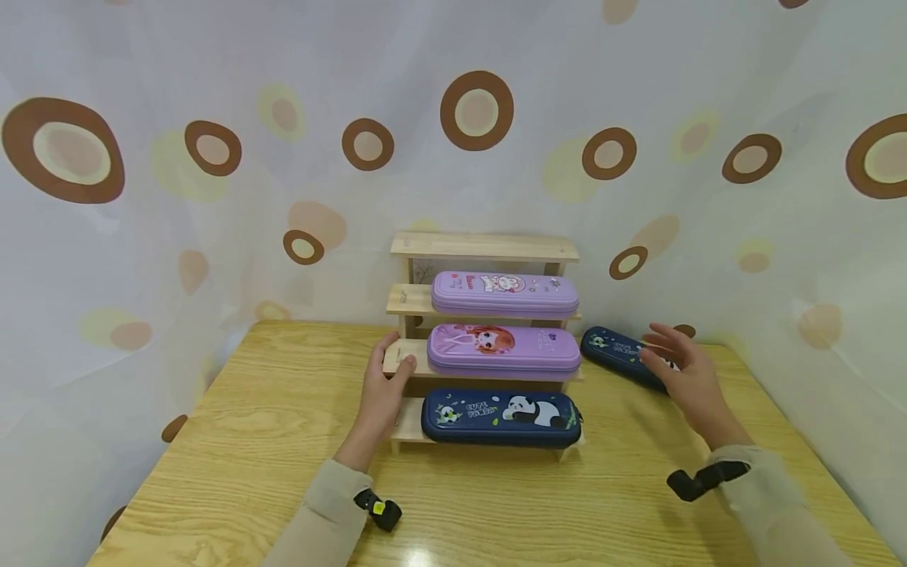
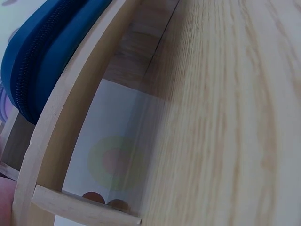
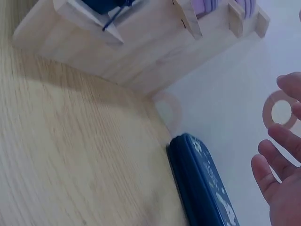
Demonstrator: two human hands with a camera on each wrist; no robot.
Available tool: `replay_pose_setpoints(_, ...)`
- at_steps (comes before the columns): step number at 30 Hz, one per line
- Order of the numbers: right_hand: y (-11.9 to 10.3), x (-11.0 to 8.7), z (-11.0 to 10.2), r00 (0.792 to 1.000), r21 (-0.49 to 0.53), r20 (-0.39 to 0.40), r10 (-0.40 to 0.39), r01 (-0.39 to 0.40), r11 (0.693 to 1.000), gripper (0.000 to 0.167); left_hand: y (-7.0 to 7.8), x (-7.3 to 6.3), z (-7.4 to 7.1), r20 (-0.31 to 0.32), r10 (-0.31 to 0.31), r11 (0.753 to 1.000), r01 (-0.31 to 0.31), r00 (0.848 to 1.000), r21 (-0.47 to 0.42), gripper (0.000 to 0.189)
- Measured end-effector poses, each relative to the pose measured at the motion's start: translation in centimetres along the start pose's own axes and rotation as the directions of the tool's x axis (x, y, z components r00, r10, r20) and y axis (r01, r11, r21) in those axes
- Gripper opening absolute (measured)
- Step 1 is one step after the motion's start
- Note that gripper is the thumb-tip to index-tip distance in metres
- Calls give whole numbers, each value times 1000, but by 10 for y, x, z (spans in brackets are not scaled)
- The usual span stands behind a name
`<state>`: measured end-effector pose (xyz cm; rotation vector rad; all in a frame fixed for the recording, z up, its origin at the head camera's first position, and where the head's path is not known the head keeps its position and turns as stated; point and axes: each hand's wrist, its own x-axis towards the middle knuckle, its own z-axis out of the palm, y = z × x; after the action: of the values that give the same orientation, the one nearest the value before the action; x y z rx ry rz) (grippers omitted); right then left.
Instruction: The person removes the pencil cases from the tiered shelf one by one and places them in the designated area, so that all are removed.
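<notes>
Navy panda case (image 1: 501,417) on the lowest tier (image 1: 407,425), nearest me; my left hand (image 1: 383,386) pinches the wooden rack (image 1: 485,247); my right hand (image 1: 694,386), fingers loosely spread, hangs near the second navy case (image 1: 620,357) on the table (image 1: 298,409); a leftward tug could spill the upper purple case (image 1: 505,294).

The head view looks forward and down at the surface (image 1: 269,425); both wrist views, close and tilted, share its wooden rack (image 1: 485,248).
</notes>
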<state>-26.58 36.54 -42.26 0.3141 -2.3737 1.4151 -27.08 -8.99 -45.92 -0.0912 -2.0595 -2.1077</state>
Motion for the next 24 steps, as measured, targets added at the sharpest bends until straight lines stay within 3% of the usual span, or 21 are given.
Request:
replay_pose_setpoints(9,-25,15,24,998,41,53,41,-43,998,55,0,0,1,-2,1,1000,-1,1000,1,53)
replay_pose_setpoints(24,-58,49,60,992,91,122,42,-53,994,65,0,0,0,-6,0,1000,0,1000,-12,54)
